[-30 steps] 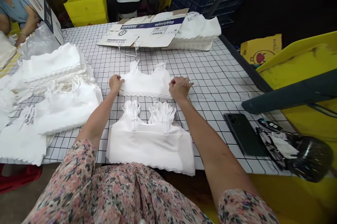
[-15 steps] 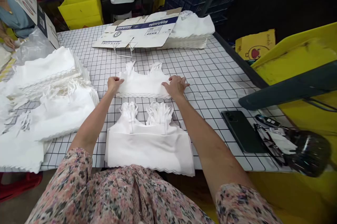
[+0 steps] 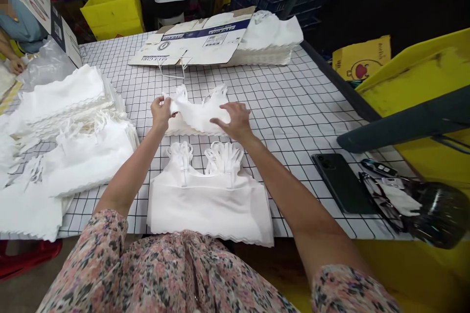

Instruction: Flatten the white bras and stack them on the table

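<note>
Our left hand (image 3: 160, 112) pinches a raised corner of the white garment (image 3: 200, 113) midway across the desk (image 3: 290, 107); our right hand (image 3: 237, 121), spread wide, hides its other end, so we cannot tell whether they touch. Open room runs rightward; the nearer stack (image 3: 211, 207) reaches the desk's front. Cardboard (image 3: 198, 41) partly covers the far stack (image 3: 271, 34).

grid-patterned table (image 3: 279, 107) | white garment stacks (image 3: 209, 210) | dark phone (image 3: 340, 180) | key fob (image 3: 379, 168)

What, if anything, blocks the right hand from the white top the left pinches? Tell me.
Nothing visible: the right hand, spread, is at the right end of the white top; contact is unclear. The front stack lies outside that gap.
</note>
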A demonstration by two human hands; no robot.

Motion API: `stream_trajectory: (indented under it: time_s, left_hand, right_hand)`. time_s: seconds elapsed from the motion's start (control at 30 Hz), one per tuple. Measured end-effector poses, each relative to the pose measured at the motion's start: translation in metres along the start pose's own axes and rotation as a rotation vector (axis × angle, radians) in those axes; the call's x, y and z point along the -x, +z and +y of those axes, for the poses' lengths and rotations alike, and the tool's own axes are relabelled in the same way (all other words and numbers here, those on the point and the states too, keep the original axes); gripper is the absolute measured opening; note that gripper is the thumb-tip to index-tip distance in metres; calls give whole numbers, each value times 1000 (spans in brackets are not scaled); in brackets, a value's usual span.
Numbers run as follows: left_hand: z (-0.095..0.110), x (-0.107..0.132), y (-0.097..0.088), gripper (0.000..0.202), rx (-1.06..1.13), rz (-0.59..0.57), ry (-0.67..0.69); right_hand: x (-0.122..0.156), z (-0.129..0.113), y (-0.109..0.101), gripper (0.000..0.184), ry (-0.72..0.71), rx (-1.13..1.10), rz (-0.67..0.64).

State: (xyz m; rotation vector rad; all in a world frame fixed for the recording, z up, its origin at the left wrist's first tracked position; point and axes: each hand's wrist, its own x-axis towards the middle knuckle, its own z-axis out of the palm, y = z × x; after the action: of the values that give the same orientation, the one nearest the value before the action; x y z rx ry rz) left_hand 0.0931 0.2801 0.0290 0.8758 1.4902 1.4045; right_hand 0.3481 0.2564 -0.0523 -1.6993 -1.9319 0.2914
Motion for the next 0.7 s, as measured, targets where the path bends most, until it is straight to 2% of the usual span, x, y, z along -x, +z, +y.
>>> stream_trajectory:
  time_s: [0.07, 0.1, 0.13, 0.17, 0.27, 0.37, 0.5, 0.63, 0.7]
  left_hand:
    - [8, 8, 15, 13, 72, -59, 5]
    - [13, 13, 23, 13, 107, -88, 16]
    - [19, 20, 30, 13, 144, -114, 32]
    - [26, 27, 35, 14, 182, -132, 50]
    - [50, 47, 39, 21, 294, -143, 94]
    - [76, 60, 20, 26, 368, -137, 108]
    - [94, 67, -22, 20, 390, -164, 74]
    - [92, 79, -56, 10, 344, -200, -12]
    - [87, 94, -69, 10, 306, -199, -51]
  right_hand:
    - [4, -22, 0, 95, -109, -4, -108]
    - [5, -33, 0, 103, -114, -9, -142]
    - [4, -43, -1, 104, -95, -20, -153]
    - [2, -51, -2, 97, -60, -40, -144]
    - [-4, -58, -15, 56, 79, -163, -62]
    - [-4, -43, -45, 35, 137, -297, 59]
    - [19, -27, -103, 26, 37, -361, 218]
    - [59, -45, -166, 20, -39, -323, 174]
    - [80, -60, -189, 24, -36, -276, 155]
